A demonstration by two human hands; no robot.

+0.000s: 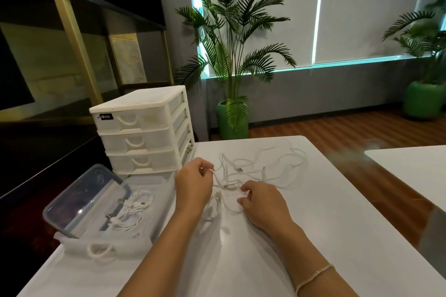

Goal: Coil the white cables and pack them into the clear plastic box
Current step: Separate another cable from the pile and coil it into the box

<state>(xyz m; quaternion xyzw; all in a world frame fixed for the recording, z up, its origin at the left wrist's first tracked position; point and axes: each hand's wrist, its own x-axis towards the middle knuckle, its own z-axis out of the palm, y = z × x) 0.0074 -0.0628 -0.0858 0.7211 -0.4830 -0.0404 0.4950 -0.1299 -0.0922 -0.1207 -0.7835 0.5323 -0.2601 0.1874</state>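
Several loose white cables [272,166] lie tangled on the white table [313,236], their plugs showing near the middle. My left hand [193,183] pinches one cable end between thumb and fingers at the tangle's left side. My right hand [260,202] has its fingers curled around a cable strand just below the plugs. To the left stands a clear plastic box [159,190] holding coiled white cables [132,212]; its clear lid [82,200] leans up at the box's left side.
A white three-drawer organiser [142,130] stands behind the box at the table's far left. A pulled-out drawer with a white handle [100,249] sits in front of the box. A second white table [410,169] is on the right; potted palms [231,55] stand beyond.
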